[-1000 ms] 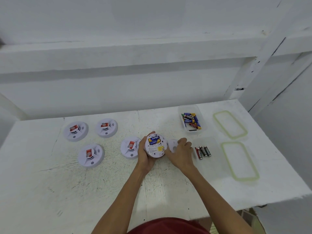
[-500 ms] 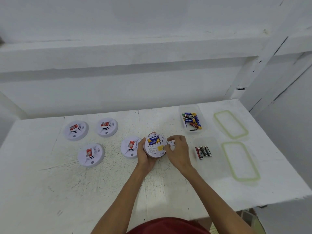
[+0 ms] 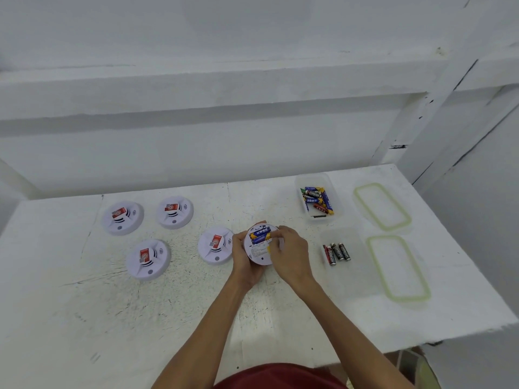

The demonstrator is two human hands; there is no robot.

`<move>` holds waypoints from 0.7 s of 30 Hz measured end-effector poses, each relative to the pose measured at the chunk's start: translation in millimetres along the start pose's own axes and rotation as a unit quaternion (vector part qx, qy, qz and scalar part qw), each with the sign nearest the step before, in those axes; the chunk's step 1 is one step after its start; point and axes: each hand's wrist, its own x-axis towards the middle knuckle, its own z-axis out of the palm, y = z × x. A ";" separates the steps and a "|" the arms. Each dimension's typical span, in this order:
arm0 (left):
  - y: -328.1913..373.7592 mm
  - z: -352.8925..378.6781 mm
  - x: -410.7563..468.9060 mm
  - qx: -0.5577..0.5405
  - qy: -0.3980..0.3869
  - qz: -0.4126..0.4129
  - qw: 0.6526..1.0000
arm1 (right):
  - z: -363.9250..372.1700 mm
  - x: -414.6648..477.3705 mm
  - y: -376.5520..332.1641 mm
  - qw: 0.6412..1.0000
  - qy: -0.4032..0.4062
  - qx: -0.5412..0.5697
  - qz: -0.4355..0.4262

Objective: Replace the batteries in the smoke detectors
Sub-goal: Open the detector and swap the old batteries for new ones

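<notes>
Detector (image 3: 259, 249) gripped in left hand (image 3: 245, 262), right hand (image 3: 292, 256) pinching white cover (image 3: 281, 244) at its edge

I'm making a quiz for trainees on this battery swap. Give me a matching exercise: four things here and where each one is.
1 held detector; 2 three black batteries; 3 mixed batteries; 4 green-rimmed lids.
A in the far clear tub; B in the left hand; C near the table's right edge; D just right of the right hand.
Pairs: 1-B, 2-D, 3-A, 4-C.
</notes>
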 end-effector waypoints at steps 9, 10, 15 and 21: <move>4.3 2.5 0.6 0.058 -0.007 -0.001 0.998 | 0.2 14.1 -3.3 0.997 -0.019 0.035 0.067; 4.0 1.5 0.5 0.057 -0.006 -0.003 0.998 | 0.8 13.3 -3.9 0.996 -0.014 0.044 0.073; 2.7 -2.9 1.5 0.066 -0.003 -0.016 0.998 | 0.7 9.8 -6.2 0.994 0.032 0.074 0.070; 1.1 -3.8 3.7 0.041 -0.028 -0.023 0.999 | 8.6 2.1 -6.7 0.991 0.076 0.099 0.039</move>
